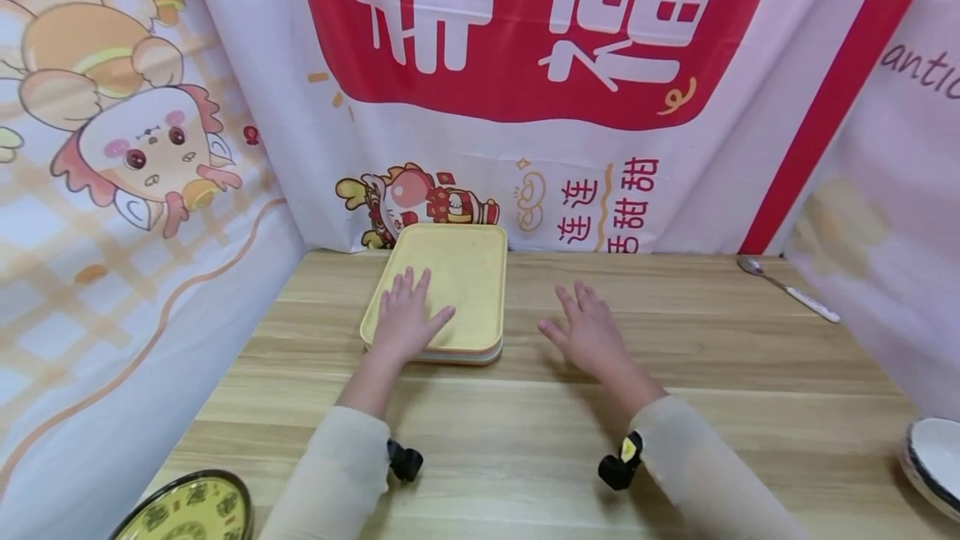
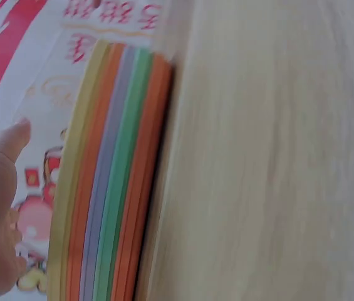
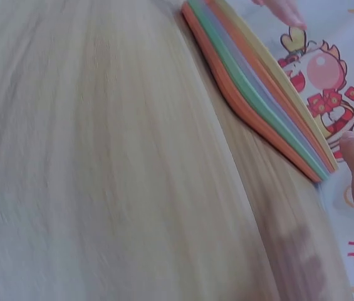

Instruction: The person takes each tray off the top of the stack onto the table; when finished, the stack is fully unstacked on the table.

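2 hands | left hand [image 1: 407, 323]: fingers spread apart, over tray stack [image 1: 468, 286] | right hand [image 1: 591, 336]: fingers apart, above wood-grained bench [image 1: 525, 457], right of tray stack | tray stack: 5 colour layers, smooth, round-cornered, yellow uppermost | cloth [image 1: 525, 140] beyond hands: "福", "甜甜" | right of right hand: 1 metal-headed spoon [image 1: 793, 292], 1 white bowl [image 1: 937, 457]
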Motion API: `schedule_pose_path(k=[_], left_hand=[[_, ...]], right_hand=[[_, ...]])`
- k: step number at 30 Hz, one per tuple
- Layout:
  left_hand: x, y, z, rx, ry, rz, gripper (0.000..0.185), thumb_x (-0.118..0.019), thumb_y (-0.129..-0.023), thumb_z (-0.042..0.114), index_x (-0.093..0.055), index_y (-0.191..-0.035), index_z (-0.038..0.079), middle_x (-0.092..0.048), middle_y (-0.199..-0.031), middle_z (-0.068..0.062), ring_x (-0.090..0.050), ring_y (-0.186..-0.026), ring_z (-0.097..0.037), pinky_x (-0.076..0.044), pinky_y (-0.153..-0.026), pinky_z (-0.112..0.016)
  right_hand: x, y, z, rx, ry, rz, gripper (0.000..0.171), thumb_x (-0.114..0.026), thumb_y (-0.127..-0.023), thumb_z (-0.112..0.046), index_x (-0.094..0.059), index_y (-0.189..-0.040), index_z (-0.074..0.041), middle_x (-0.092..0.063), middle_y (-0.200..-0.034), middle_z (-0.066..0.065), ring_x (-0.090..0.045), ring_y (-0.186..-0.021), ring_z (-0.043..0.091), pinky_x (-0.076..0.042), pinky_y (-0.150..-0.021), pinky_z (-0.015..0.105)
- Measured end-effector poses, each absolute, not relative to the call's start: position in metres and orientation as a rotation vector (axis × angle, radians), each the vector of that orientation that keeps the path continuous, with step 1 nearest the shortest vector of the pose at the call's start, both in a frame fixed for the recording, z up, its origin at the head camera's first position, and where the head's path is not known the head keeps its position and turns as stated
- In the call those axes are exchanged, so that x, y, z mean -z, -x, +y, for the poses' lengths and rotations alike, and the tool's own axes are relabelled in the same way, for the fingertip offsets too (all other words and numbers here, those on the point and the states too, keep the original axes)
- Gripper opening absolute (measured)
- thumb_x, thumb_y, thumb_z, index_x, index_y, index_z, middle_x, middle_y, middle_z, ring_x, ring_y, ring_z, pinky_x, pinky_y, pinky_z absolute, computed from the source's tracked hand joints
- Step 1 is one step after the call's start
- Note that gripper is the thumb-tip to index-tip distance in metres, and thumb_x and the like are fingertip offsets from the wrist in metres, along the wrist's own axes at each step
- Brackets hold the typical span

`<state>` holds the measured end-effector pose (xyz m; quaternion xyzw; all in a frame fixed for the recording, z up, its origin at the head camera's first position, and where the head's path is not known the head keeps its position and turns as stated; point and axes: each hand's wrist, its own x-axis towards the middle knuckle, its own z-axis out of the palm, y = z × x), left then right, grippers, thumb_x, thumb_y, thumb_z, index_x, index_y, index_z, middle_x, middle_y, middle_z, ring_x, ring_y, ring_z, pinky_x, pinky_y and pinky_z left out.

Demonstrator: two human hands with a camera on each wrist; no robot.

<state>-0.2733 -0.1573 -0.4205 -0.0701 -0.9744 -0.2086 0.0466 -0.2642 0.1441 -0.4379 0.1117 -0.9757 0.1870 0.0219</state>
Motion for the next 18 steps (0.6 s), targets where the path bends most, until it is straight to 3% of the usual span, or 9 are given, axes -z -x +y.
schedule_pose_path(k=[3, 6, 13, 18], left_hand=[[0.420, 0.263, -0.181, 0.841, 0.201, -2.889, 0.088, -0.061, -0.093, 0.047, -0.016, -0.157, 0.006, -0.004, -0.164, -0.023, -0.004, -0.151, -0.043, -0.006, -0.124, -0.062], [0.422, 0.254, -0.201, 1.060, 0.147, -2.807, 0.091, -0.068, -0.090, 0.041, -0.018, -0.156, 0.002, -0.007, -0.164, -0.023, -0.007, -0.151, -0.042, -0.009, -0.125, -0.060], [0.439, 0.240, -0.230, 1.319, 0.050, -2.733, 0.092, -0.074, -0.086, 0.031, -0.021, -0.154, -0.001, -0.016, -0.161, -0.024, -0.016, -0.149, -0.042, -0.015, -0.125, -0.057], [0.452, 0.237, -0.238, 1.551, 0.014, -2.642, 0.089, -0.077, -0.085, 0.022, -0.024, -0.154, 0.002, -0.026, -0.158, -0.025, -0.029, -0.144, -0.040, -0.025, -0.124, -0.051]], right_hand=[[0.440, 0.262, 0.135, -0.773, -0.344, -2.982, 0.082, -0.050, -0.095, -0.058, -0.022, -0.156, -0.011, -0.012, -0.162, 0.024, -0.018, -0.148, 0.044, -0.021, -0.122, 0.060], [0.444, 0.260, 0.126, -1.016, -0.348, -2.935, 0.081, -0.057, -0.095, -0.051, -0.023, -0.156, -0.010, -0.018, -0.161, 0.023, -0.023, -0.147, 0.043, -0.024, -0.122, 0.059], [0.454, 0.253, 0.102, -1.426, -0.360, -2.859, 0.085, -0.068, -0.091, -0.042, -0.023, -0.156, -0.010, -0.037, -0.154, 0.024, -0.040, -0.140, 0.040, -0.034, -0.118, 0.056], [0.460, 0.251, 0.085, -1.596, -0.382, -2.798, 0.085, -0.072, -0.088, -0.036, -0.026, -0.155, -0.009, -0.041, -0.152, 0.023, -0.045, -0.137, 0.040, -0.040, -0.115, 0.053]])
